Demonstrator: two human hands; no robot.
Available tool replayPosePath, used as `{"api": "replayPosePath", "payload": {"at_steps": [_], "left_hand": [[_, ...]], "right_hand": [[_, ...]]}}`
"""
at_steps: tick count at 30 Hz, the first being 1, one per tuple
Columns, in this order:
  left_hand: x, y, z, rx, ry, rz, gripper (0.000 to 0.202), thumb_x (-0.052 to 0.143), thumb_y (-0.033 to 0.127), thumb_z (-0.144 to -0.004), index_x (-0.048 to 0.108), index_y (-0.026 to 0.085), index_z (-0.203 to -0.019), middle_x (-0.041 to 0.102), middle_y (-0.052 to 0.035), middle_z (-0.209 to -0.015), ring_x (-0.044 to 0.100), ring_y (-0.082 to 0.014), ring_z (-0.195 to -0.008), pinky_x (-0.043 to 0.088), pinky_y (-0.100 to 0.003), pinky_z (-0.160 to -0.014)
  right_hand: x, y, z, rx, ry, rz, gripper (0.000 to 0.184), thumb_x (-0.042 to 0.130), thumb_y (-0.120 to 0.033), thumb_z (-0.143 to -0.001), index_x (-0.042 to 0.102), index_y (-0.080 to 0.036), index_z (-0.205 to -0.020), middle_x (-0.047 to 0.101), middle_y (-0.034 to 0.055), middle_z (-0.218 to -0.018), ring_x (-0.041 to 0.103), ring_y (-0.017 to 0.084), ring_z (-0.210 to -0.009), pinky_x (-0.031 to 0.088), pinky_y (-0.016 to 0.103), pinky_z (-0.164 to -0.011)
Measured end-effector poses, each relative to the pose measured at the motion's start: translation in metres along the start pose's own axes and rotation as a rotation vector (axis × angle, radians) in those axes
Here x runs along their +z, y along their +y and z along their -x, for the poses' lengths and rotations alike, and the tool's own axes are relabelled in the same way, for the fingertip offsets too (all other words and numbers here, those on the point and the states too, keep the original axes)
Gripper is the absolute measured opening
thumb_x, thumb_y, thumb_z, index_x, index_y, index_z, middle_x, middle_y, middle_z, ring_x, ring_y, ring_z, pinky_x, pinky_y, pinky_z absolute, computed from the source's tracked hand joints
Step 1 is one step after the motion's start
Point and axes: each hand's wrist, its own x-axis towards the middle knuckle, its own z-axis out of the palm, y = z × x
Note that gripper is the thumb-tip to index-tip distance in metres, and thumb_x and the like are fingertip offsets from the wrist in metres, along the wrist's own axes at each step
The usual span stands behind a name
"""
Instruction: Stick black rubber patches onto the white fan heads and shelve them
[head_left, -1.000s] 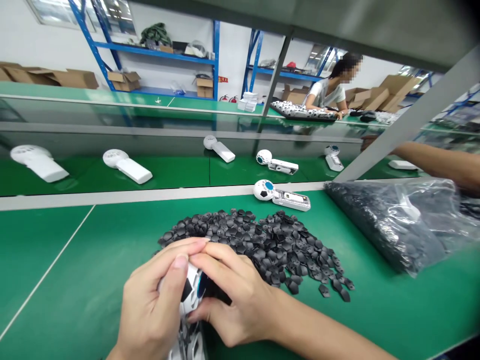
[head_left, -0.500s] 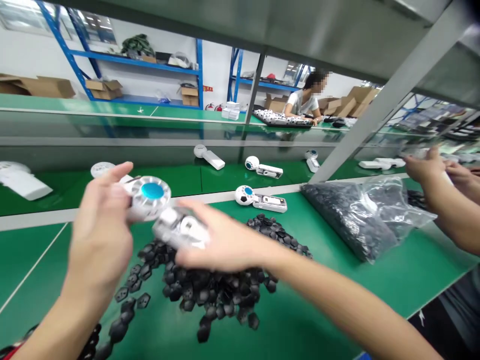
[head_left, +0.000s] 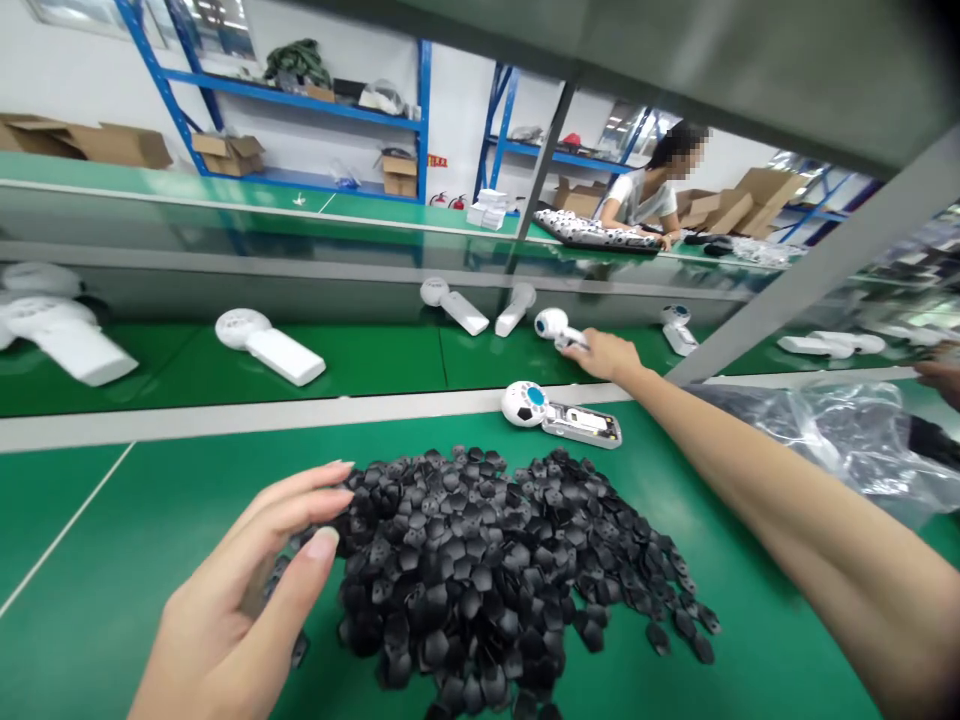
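Observation:
My right hand (head_left: pixel 606 355) is stretched out to the green belt, its fingers closed on the handle of a white ball-headed handheld device (head_left: pixel 553 322). Beside it lies a similar white device (head_left: pixel 516 308), back up. On the table, by the pale ledge, rests a device (head_left: pixel 525 404) with black patches, a blue disc and an open handle showing its inside. My left hand (head_left: pixel 259 590) holds nothing; its fingers are bent, with thumb and fingertips apart, at the left side of a pile of black five-sided plastic pieces (head_left: pixel 465 550).
More white devices (head_left: pixel 281 352) lie along the belt. A clear plastic bag (head_left: pixel 832 440) sits at the right, near another person's hand (head_left: pixel 941 375). A slanted grey post (head_left: pixel 795 250) rises beyond my right arm. A co-worker (head_left: pixel 645 195) leans over a tray across the line.
Both hands have let go of the device they held; it appears to lie on the belt. My right hand has reached forward onto another device. My left hand has dropped towards the pile.

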Motion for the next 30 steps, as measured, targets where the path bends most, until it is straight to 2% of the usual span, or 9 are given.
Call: {"api": "replayPosePath", "payload": {"at_steps": [3,6,8,11,16,20,23,26,30], "left_hand": [[0.008,0.007,-0.004,-0.137,-0.111,0.104,0.031,0.069,0.053,-0.087,0.074,0.034,-0.111,0.071,-0.002,-0.127,0.068,-0.0271,-0.117,0.062,-0.025,-0.088],[0.022,0.023,-0.002,-0.179,-0.135,0.532,0.069,0.076,0.065,-0.077,0.057,0.039,-0.138,0.069,-0.0042,-0.135,0.063,-0.0314,-0.128,0.063,-0.034,-0.095],[0.027,0.036,0.005,-0.222,-0.03,0.776,0.091,0.083,0.072,-0.062,0.053,0.039,-0.141,0.07,-0.0054,-0.133,0.063,-0.0356,-0.126,0.064,-0.039,-0.093],[0.023,0.052,0.017,-0.348,0.175,0.882,0.081,0.093,0.064,-0.049,0.066,0.039,-0.12,0.078,0.0007,-0.11,0.077,-0.0323,-0.092,0.069,-0.038,-0.07],[0.014,0.061,0.023,-0.4,0.022,0.825,0.058,0.091,0.063,-0.052,0.075,0.022,-0.091,0.071,-0.0029,-0.063,0.066,-0.0209,-0.054,0.058,-0.029,-0.046],[0.024,0.065,0.021,-0.535,-0.017,0.794,0.052,0.067,0.062,-0.085,0.068,0.021,-0.117,0.075,-0.0059,-0.076,0.064,-0.0174,-0.05,0.055,-0.026,-0.046],[0.028,0.067,0.022,-0.672,-0.043,0.833,0.047,0.048,0.058,-0.099,0.057,0.026,-0.132,0.076,-0.0067,-0.093,0.067,-0.0176,-0.057,0.06,-0.03,-0.054],[0.028,0.064,0.025,-0.717,-0.11,0.843,0.041,0.065,0.056,-0.089,0.061,0.024,-0.114,0.072,-0.0037,-0.083,0.07,-0.0205,-0.068,0.063,-0.035,-0.065],[0.027,0.054,0.031,-0.502,-0.192,0.745,0.05,0.078,0.06,-0.075,0.06,0.025,-0.104,0.068,-0.0004,-0.084,0.067,-0.0192,-0.074,0.058,-0.03,-0.069]], "right_hand": [[0.004,-0.039,0.028,-0.047,-0.022,-0.04,0.023,0.062,-0.038,-0.099,0.059,-0.017,-0.088,0.063,0.0016,-0.079,0.057,0.012,-0.066,0.047,0.025,-0.065],[0.019,-0.107,0.088,-0.149,-0.204,-0.146,0.033,0.057,-0.05,-0.099,0.064,-0.017,-0.096,0.068,0.0032,-0.08,0.062,0.013,-0.066,0.046,0.023,-0.059],[0.033,-0.147,0.131,-0.25,-0.478,-0.337,0.034,0.063,-0.052,-0.095,0.067,-0.018,-0.098,0.072,0.0028,-0.091,0.066,0.015,-0.075,0.049,0.023,-0.062],[0.055,-0.169,0.167,-0.282,-0.763,-0.504,0.03,0.059,-0.048,-0.099,0.07,-0.021,-0.107,0.075,0.0012,-0.101,0.07,0.016,-0.088,0.053,0.024,-0.072],[0.092,-0.139,0.153,-0.248,-0.409,0.018,0.017,0.056,-0.021,-0.1,0.073,-0.02,-0.099,0.074,0.0064,-0.107,0.068,0.024,-0.101,0.05,0.037,-0.089],[0.118,-0.131,0.15,-0.236,-0.419,0.076,0.008,0.071,-0.016,-0.089,0.074,-0.017,-0.097,0.071,0.0122,-0.106,0.066,0.031,-0.104,0.05,0.044,-0.089],[0.118,-0.141,0.156,-0.229,-0.361,0.032,0.003,0.073,-0.013,-0.087,0.073,-0.016,-0.087,0.071,0.0104,-0.099,0.067,0.029,-0.098,0.053,0.041,-0.085],[0.103,-0.159,0.166,-0.262,-0.283,-0.128,0.005,0.069,-0.02,-0.093,0.073,-0.019,-0.09,0.075,0.004,-0.092,0.071,0.02,-0.085,0.057,0.032,-0.077],[0.086,-0.182,0.181,-0.652,-0.062,-0.448,0.016,0.063,-0.01,-0.095,0.073,-0.02,-0.101,0.078,0.0018,-0.096,0.073,0.016,-0.087,0.059,0.028,-0.079]]}}
